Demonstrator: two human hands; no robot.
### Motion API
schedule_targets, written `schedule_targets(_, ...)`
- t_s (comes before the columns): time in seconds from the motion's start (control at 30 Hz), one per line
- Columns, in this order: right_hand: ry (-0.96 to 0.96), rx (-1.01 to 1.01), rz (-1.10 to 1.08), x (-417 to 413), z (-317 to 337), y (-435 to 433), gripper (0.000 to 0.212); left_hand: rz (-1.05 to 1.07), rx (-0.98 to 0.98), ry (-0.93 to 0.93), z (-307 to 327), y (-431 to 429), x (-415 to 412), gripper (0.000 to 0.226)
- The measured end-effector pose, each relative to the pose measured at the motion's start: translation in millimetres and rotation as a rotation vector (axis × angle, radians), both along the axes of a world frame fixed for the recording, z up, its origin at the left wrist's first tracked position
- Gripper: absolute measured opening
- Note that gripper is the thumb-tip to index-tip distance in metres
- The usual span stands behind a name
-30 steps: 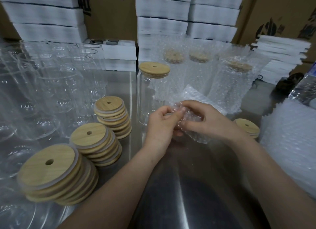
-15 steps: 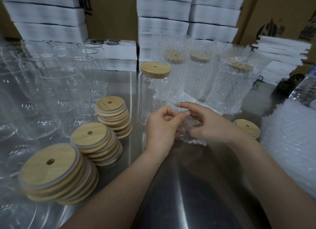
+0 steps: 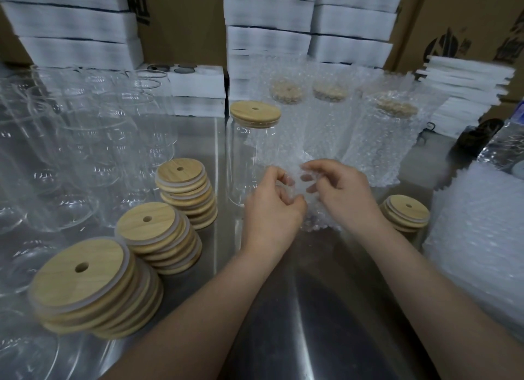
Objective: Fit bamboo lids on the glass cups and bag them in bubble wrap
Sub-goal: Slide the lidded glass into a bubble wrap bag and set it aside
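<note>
Steel table (image 3: 283, 323), frame centre: bubble-wrap bag (image 3: 313, 222), likely light, limp and slippery, mouth edges pinched in my left hand (image 3: 272, 209) and right hand (image 3: 340, 192); lidded glass cup (image 3: 246, 158) just left, fragile, best gripped round its wall.

**Lids, cups, wrap: bench state**

Lidded glass cup (image 3: 249, 158) upright at centre, its bamboo lid (image 3: 255, 114) seated flat. Just right of it, a crumpled bubble-wrap bag (image 3: 316, 219), pinched by left hand (image 3: 272, 209) and right hand (image 3: 343, 192). Three tall lid stacks (image 3: 150, 223) at lower left. One short lid stack (image 3: 405, 209) at right. Bare glass cups (image 3: 85, 141) crowd the upper left. Three bagged cups (image 3: 329, 118) stand at upper centre, lidded.
</note>
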State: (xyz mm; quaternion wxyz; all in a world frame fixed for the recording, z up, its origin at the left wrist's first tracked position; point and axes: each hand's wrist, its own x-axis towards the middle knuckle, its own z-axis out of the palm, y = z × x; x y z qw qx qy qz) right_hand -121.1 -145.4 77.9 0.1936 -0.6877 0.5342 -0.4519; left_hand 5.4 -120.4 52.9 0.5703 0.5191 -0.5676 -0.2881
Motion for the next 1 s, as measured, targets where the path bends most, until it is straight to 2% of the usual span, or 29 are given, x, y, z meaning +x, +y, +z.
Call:
schedule_targets(0.13,0.022,-0.134,-0.112,0.1,0.7,-0.4,0.038,0.060,-0.014,-0.191,-0.3,2.7,3.9,0.034)
schedule_targets(0.23,0.014,-0.193,-0.176,-0.8,3.6,0.9,0.037,0.102,0.034,-0.316,1.3,3.2,7.0,0.027)
schedule_targets(0.4,-0.224,-0.205,-0.202,2.7,8.8,2.7,0.037,0.143,0.160,-0.347,5.9,5.0,6.9,0.007)
schedule_targets(0.47,-0.252,-0.195,-0.185,4.2,11.2,3.2,0.039,0.153,0.181,-0.335,7.4,6.1,6.3,0.005)
schedule_targets(0.53,-0.218,-0.154,-0.130,4.0,14.6,3.9,0.043,0.159,0.180,-0.316,8.4,6.5,5.9,0.007)
schedule_targets(0.67,-0.082,0.038,0.081,4.1,27.1,7.1,0.046,0.157,0.138,-0.236,8.3,6.0,5.3,0.030)
schedule_targets(0.8,0.126,0.227,0.245,2.3,40.3,4.4,0.057,0.162,0.098,-0.159,10.4,8.1,6.2,0.049)
schedule_targets(0.9,0.260,0.307,0.331,3.4,49.1,0.8,0.065,0.167,0.070,-0.124,11.2,8.9,7.4,0.050)
schedule_targets(1.0,0.287,0.313,0.317,1.8,49.8,-4.9,0.068,0.182,0.053,-0.116,11.4,8.8,8.0,0.050)
